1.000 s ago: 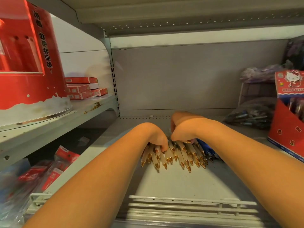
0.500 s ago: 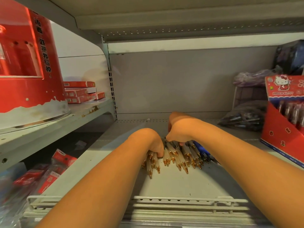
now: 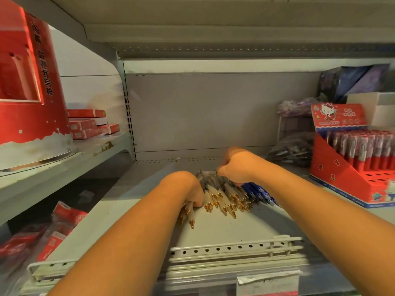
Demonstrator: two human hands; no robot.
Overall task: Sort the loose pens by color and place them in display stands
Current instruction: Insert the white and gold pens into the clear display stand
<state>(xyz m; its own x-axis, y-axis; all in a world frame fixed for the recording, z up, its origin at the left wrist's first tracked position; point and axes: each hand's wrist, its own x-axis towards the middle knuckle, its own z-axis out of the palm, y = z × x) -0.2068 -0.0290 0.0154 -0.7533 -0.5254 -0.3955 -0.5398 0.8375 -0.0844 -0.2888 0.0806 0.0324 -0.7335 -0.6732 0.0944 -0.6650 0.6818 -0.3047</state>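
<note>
I see my left hand (image 3: 190, 193) curled knuckles-up on the grey metal shelf (image 3: 213, 229), fingers folded down over a few pens whose gold tips poke out beneath and in front of it. My right hand (image 3: 233, 167), just beyond and to the right, is closed in a loose fist pinching the dark upper ends of the main bundle of pens (image 3: 226, 197). These have frosted, translucent white barrels tapering to shiny gold cone tips, fanned toward me between the two hands. Touching that bundle, under my right wrist, lie several blue pens (image 3: 259, 194) with glossy barrels and pale tips. Well off to the right of my right forearm stands a red cardboard display stand (image 3: 333, 167), stepped, with a cartoon cat header and rows of clear-capped red pens upright in its holes; some front holes show open. Near my elbows runs a perforated white rail (image 3: 235, 246). Compared with half a second ago, the left hand has drawn a small group of pens nearer and leftward, splitting it from the fan, and the right hand has lifted slightly.
</note>
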